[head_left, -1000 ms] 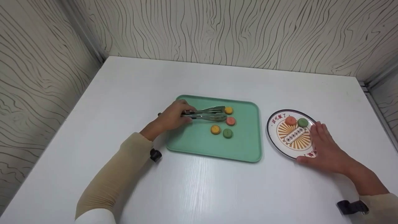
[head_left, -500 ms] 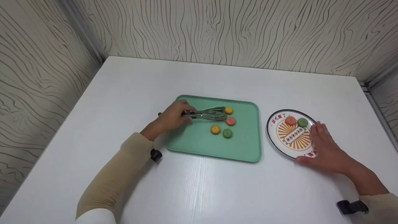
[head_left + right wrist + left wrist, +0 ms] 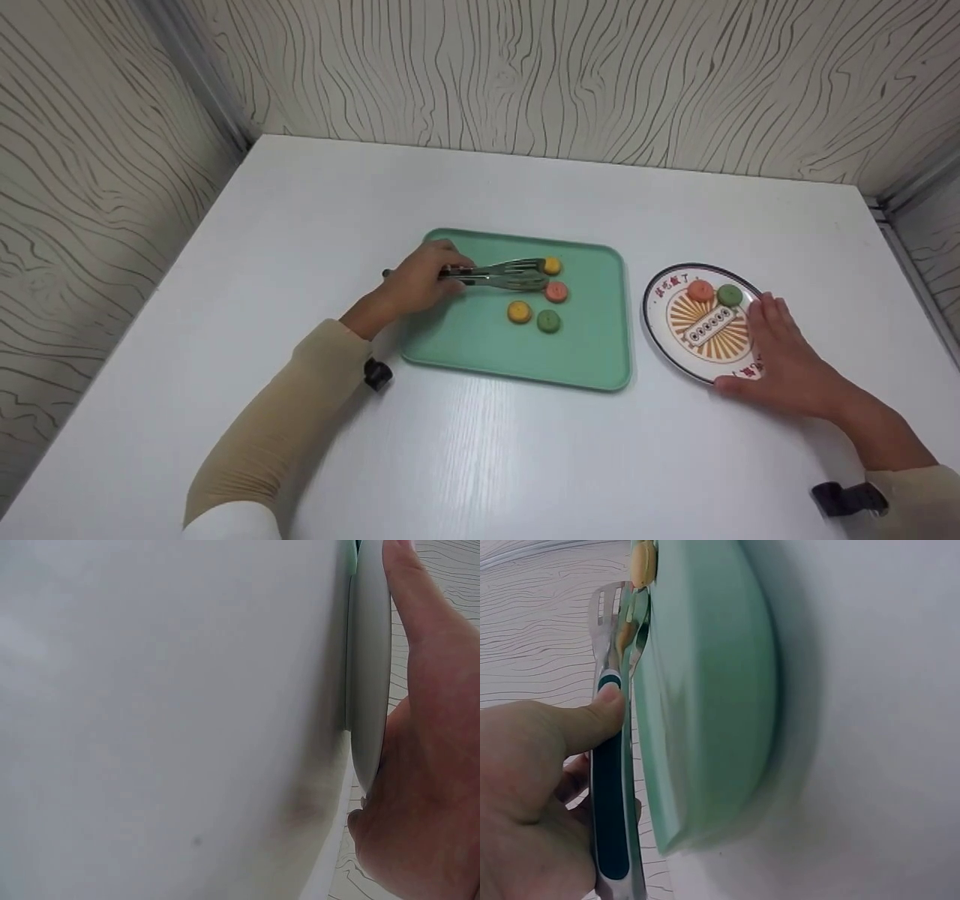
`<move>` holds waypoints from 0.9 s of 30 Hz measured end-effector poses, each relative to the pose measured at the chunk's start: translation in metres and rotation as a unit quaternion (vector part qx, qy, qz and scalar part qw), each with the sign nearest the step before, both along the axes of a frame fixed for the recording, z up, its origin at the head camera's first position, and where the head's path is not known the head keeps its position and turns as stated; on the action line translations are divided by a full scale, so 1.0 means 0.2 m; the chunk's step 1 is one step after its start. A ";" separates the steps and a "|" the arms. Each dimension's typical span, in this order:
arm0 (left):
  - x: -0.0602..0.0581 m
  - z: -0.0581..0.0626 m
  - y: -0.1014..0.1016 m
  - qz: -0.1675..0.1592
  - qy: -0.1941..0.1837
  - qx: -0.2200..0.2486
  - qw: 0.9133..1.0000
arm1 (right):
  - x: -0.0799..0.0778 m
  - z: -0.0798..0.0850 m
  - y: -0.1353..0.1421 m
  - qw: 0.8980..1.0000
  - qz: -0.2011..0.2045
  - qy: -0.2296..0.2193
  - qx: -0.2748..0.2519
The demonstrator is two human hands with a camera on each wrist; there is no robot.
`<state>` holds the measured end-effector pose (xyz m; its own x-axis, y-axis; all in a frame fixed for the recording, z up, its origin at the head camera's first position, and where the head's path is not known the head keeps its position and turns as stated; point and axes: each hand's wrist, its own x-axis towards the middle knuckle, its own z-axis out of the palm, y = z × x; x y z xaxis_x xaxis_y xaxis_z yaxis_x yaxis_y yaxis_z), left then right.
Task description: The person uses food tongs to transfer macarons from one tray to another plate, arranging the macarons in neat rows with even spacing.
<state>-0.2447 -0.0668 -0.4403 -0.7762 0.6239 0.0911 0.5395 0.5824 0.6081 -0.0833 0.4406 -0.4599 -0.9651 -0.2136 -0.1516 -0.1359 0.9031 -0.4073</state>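
Note:
My left hand grips metal serving tongs by their dark handles, thumb along one side in the left wrist view. The tongs' slotted ends reach over a green tray. One tip lies at the upper yellow macaron, the other by a pink macaron; contact is hard to tell. Nearer me on the tray sit another yellow macaron and a green macaron. My right hand rests at the right rim of a round plate, fingers extended along it.
On the plate lie an orange-pink macaron and a green macaron, side by side near its far edge. A white table carries everything. Patterned wall panels stand behind it and at the sides.
The tongs' two ends have come slightly closer together, and their tips have shifted a touch to the right. My right hand, the plate and the macarons stay practically where they were.

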 end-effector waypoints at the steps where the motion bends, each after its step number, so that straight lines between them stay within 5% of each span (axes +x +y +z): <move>1: 0.00 0.00 0.00 0.001 0.000 0.000 1.000 | 0.00 0.00 0.00 1.000 0.000 0.000 0.000; 27: 0.01 0.02 -0.02 -0.007 0.003 0.021 1.000 | 0.00 -0.01 0.00 1.000 0.005 0.015 0.000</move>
